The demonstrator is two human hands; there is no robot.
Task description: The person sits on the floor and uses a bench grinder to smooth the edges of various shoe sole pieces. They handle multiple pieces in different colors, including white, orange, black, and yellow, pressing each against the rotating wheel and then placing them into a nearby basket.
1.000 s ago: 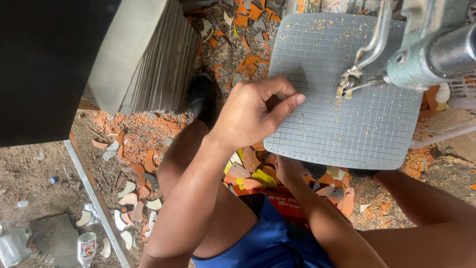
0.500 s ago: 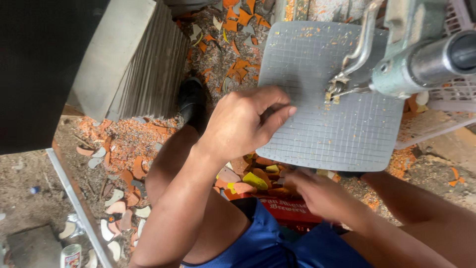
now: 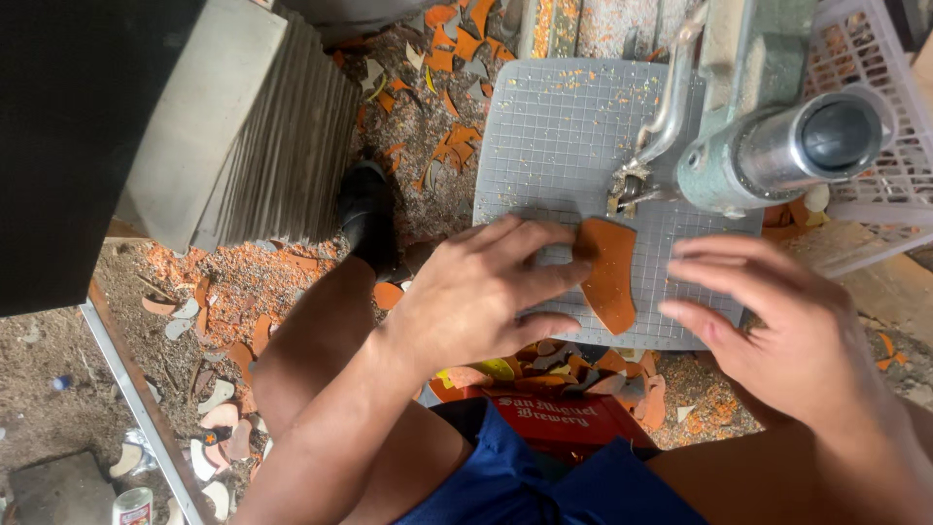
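An orange curved tile shard (image 3: 608, 274) lies on the grey gridded work plate (image 3: 554, 136) just below the cutting tip (image 3: 622, 190) of a green-grey machine (image 3: 768, 146). My left hand (image 3: 481, 292) rests on the plate with its fingertips pressing the shard's left edge. My right hand (image 3: 768, 326) hovers at the plate's right front corner, fingers spread, just right of the shard and holding nothing.
A stack of grey tiles (image 3: 243, 146) stands at the upper left. Orange and white shards (image 3: 224, 321) litter the ground. A red crate (image 3: 554, 413) with scraps sits under the plate. A white plastic basket (image 3: 875, 165) is at right. A black shoe (image 3: 369, 214) is below.
My right hand came up from the crate below to the plate. The orange shard now lies on the plate under the cutter, with my left hand's fingers against it.
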